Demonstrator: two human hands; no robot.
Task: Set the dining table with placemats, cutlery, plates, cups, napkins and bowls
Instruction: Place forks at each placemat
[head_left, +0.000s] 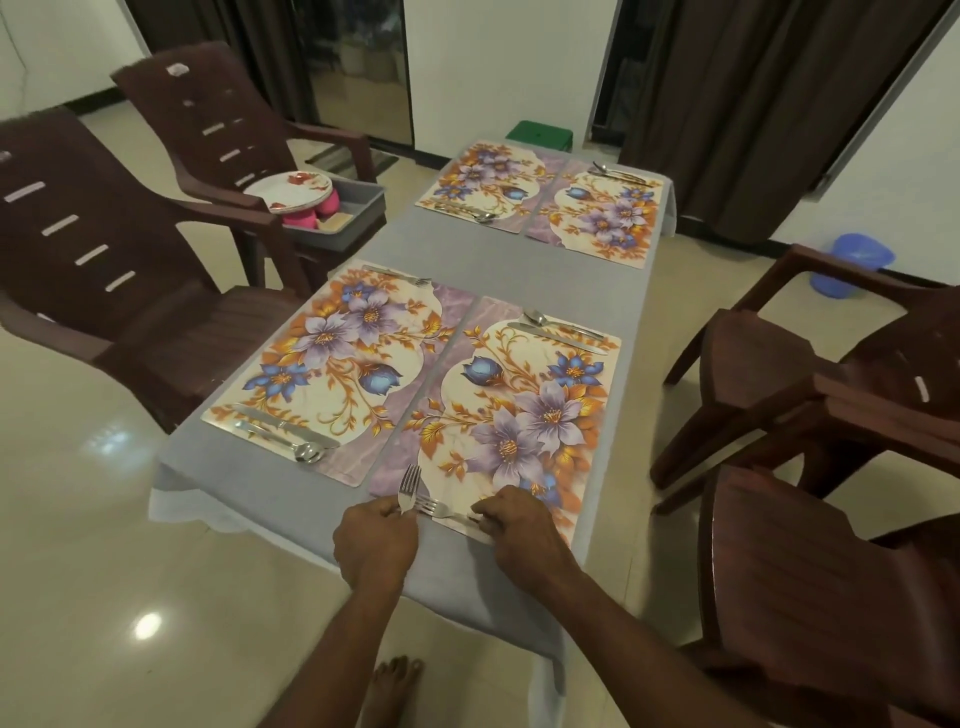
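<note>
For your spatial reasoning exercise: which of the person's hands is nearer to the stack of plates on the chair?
Left. The left hand, gripping a fork, is on the plates' side; the right hand, on another fork, lies farther right.

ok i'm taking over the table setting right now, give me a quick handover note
Left hand grips an upright fork. Right hand pinches the handle of a second fork lying on the near edge of the near right mat.
Done: four mats are laid on the table. Cutlery lies on each: near left mat has pieces at both ends, the far mats some too.
Left: place the two forks, then plates, cups, napkins, bowls. Plates sit stacked in the grey tray on the left chair, over pink items I can't identify.
</note>
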